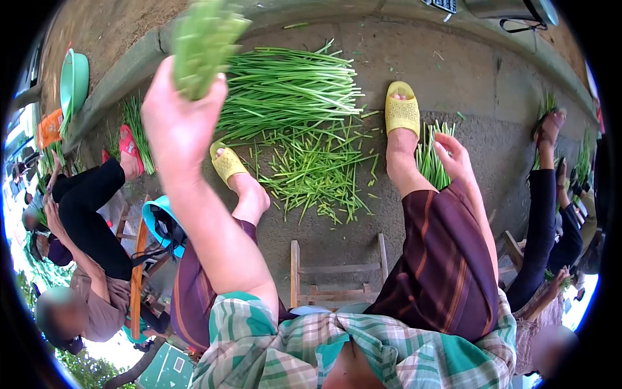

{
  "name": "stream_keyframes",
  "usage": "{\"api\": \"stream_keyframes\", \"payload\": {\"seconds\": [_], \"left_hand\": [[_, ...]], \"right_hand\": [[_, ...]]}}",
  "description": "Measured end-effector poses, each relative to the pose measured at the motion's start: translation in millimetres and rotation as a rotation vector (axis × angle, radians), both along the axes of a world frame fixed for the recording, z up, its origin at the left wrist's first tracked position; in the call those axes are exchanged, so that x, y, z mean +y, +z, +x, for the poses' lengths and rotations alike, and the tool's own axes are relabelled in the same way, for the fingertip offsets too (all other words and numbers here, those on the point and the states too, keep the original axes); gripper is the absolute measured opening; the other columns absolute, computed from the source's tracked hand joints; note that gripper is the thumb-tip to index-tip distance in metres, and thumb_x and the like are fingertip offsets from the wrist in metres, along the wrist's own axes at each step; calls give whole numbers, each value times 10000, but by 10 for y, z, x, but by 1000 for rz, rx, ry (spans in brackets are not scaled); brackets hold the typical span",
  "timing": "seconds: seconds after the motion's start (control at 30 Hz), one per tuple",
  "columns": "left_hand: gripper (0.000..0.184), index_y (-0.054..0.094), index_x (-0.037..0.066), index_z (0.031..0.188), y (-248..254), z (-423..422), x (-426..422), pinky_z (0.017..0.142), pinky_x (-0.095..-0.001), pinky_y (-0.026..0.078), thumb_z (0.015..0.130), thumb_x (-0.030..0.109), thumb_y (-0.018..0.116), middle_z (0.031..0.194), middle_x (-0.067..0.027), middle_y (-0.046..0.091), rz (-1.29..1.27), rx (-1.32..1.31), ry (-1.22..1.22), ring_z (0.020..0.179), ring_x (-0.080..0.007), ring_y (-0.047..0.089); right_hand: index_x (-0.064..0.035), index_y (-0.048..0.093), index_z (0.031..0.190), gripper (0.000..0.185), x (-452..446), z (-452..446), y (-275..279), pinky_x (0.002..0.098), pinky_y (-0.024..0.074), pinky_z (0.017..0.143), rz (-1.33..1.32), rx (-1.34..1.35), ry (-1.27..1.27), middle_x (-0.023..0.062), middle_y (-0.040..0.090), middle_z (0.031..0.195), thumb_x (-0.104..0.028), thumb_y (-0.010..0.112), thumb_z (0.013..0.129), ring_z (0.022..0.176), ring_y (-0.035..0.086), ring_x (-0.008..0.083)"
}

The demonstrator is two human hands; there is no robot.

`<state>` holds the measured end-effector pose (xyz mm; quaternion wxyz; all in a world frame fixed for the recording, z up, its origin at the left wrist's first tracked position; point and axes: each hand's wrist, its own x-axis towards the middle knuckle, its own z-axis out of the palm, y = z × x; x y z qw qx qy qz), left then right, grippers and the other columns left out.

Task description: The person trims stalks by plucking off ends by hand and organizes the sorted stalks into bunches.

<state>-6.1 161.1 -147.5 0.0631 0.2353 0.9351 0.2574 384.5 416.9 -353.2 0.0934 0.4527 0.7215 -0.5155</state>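
My left hand [184,117] is raised at the upper left, its fingers wrapped round a bunch of green stems [206,48] that is blurred by motion. Beyond my left foot, a thick layer of long green stems [291,87] lies on the ground. Short cut pieces [317,168] are scattered between my feet. Near my right knee, my right hand [457,159] hangs loosely with its fingers apart and nothing visible in them. Just beside it, another bundle of stems [433,152] lies past my right shin.
A wooden stool frame [337,269] stands between my legs. At the left are a seated person [97,194], a green basin [74,84] and a blue container [162,220]. Another seated person [538,227] is at the right. A raised curb [129,65] runs along the far side.
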Motion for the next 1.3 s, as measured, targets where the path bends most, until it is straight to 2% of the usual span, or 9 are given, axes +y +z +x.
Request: {"api": "stream_keyframes", "payload": {"seconds": [0.13, 0.2, 0.33, 0.47, 0.57, 0.73, 0.87, 0.9, 1.3], "left_hand": [[312, 633, 96, 1024, -579, 53, 301, 792, -386, 530, 731, 137, 732, 929, -98, 694, -516, 201, -249, 908, -294, 674], [462, 593, 98, 1141, -1118, 103, 375, 933, -421, 490, 727, 186, 780, 1100, -105, 657, -562, 149, -362, 1061, -283, 631], [725, 415, 103, 1379, -1917, 389, 388, 1126, -613, 232, 760, 196, 781, 1416, -137, 436, -523, -73, -392, 1328, -289, 414], [820, 314, 131, 1464, -2114, 562, 235, 1111, -606, 255, 784, 248, 756, 1503, -111, 343, -493, 36, -387, 1400, -282, 311], [790, 329, 138, 1456, -2107, 589, 212, 1095, -629, 255, 791, 231, 745, 1477, -123, 374, -541, 111, -428, 1374, -296, 340], [843, 312, 161, 1479, -1808, 781, 355, 1121, -643, 158, 767, 164, 764, 1543, -128, 270, -489, 42, -301, 1436, -330, 227], [871, 283, 154, 1499, -1610, 1055, 456, 1131, -636, 135, 775, 241, 759, 1562, -136, 235, -444, 47, -267, 1447, -342, 195], [870, 274, 150, 1505, -1582, 1142, 481, 1137, -634, 128, 783, 244, 752, 1566, -137, 228, -429, 20, -266, 1451, -336, 186], [874, 313, 121, 1478, -1493, 1660, 393, 1121, -638, 160, 759, 276, 784, 1538, -169, 274, -450, -145, -359, 1427, -354, 241]], "right_hand": [[-21, 623, 1195, 335, -45, 239, -156, 319, 526, 845, 81, -55, -12, 110, 680, 1115, -211, 636, 920, 1024, 646, 170], [-37, 634, 1179, 309, -80, 332, -203, 324, 530, 821, 124, -70, -25, 112, 677, 1094, -192, 633, 912, 1003, 654, 190], [-56, 649, 1136, 267, 16, 646, -405, 353, 517, 847, 353, -105, 76, 115, 647, 1109, -152, 628, 888, 1005, 643, 245], [-54, 636, 1126, 262, 30, 613, -312, 376, 497, 898, 509, -113, 8, 123, 621, 1130, -143, 625, 879, 1028, 621, 274], [-41, 533, 1257, 457, 42, 724, -348, 414, 418, 1023, 705, -111, 64, 170, 563, 1221, -168, 681, 844, 1168, 520, 329], [42, 282, 1440, 977, -79, 822, -478, 442, 285, 1129, 517, -272, -23, 268, 365, 1439, -509, 729, 768, 1355, 341, 383], [8, 171, 1487, 1204, -420, 670, -368, 435, 266, 1143, 434, -376, 59, 261, 226, 1521, -566, 806, 640, 1414, 242, 382], [-32, 301, 1445, 1048, -544, 609, -332, 433, 368, 1071, 638, -414, 95, 260, 415, 1415, -452, 825, 641, 1331, 404, 365], [-37, 361, 1387, 923, 84, 52, 811, 430, 396, 1018, 651, 0, 9, 242, 469, 1325, -387, 796, 653, 1243, 459, 359]]}}
